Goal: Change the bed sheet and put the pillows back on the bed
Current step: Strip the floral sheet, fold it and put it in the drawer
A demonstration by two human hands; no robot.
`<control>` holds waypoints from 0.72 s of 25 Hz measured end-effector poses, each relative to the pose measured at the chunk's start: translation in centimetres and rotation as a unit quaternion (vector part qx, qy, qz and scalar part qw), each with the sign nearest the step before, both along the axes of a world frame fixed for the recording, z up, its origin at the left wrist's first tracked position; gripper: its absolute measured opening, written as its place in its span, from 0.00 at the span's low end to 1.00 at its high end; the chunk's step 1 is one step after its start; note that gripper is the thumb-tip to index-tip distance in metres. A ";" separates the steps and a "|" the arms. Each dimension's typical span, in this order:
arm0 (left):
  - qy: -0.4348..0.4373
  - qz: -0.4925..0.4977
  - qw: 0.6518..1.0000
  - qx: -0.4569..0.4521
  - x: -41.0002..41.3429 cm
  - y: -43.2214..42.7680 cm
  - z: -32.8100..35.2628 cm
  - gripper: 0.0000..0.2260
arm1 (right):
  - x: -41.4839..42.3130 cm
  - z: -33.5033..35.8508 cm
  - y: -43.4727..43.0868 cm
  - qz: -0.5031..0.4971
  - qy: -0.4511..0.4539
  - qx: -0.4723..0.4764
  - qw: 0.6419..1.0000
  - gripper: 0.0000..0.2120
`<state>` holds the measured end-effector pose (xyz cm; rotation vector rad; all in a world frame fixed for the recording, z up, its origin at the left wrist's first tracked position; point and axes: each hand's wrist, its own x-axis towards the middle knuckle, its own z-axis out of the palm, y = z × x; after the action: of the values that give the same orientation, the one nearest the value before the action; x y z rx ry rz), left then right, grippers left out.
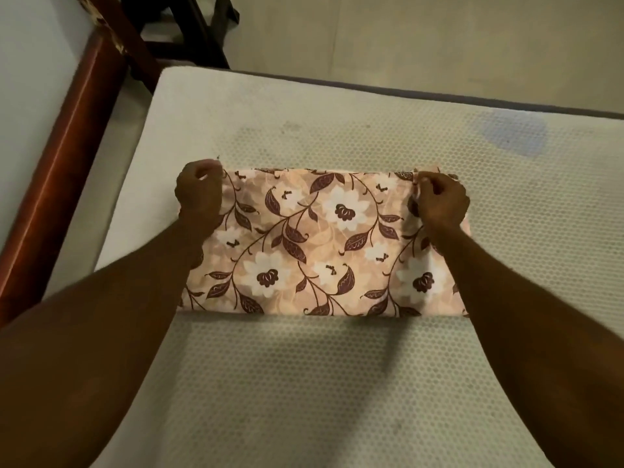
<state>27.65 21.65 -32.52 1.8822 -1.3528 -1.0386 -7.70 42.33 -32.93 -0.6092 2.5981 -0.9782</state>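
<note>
The left hand (199,194) is curled round the far left corner of a folded bed sheet (320,244), and the right hand (439,201) pinches the far right corner, fingers bent over the cloth edge. Both bare forearms reach in from the near edge of the view, one on each side of the cloth.

There is one sheet. It lies flat as a wide rectangle on the middle of the mattress (304,383), its near fold straight and running across the view. The fabric is peach-pink, printed with white flowers that have dark maroon centres, dark leaves and thin brown curling stems.

The single mattress is bare. Its off-white cover has a fine honeycomb mesh pattern, and faint grey marks show beyond the sheet. One bluish stain (513,133) sits near the far right edge, well apart from the sheet.

Along the left runs a reddish-brown wooden bed frame (57,184). Beyond the mattress is a pale beige floor (405,38), and dark wooden furniture legs (189,32) stand at the top left.
</note>
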 end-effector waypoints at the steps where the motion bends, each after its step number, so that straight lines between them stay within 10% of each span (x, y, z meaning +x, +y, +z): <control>1: -0.043 -0.060 0.996 -0.053 -0.5 2.1 0.2 0.13 | 1.1 -0.6 0.7 0.052 0.056 0.005 0.997 0.18; 8: -0.311 -0.476 0.810 -0.144 -3.1 13.1 -5.8 0.30 | 10.1 -4.0 2.6 0.364 0.180 0.174 0.897 0.32; 18: -0.413 -0.324 0.847 -0.083 3.9 0.8 -6.4 0.32 | -0.7 -6.4 2.3 0.200 0.198 0.199 0.939 0.32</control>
<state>31.58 22.48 -38.92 1.8265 -2.6042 -0.2949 -8.40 44.60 -39.28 -1.2548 2.7169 -0.2046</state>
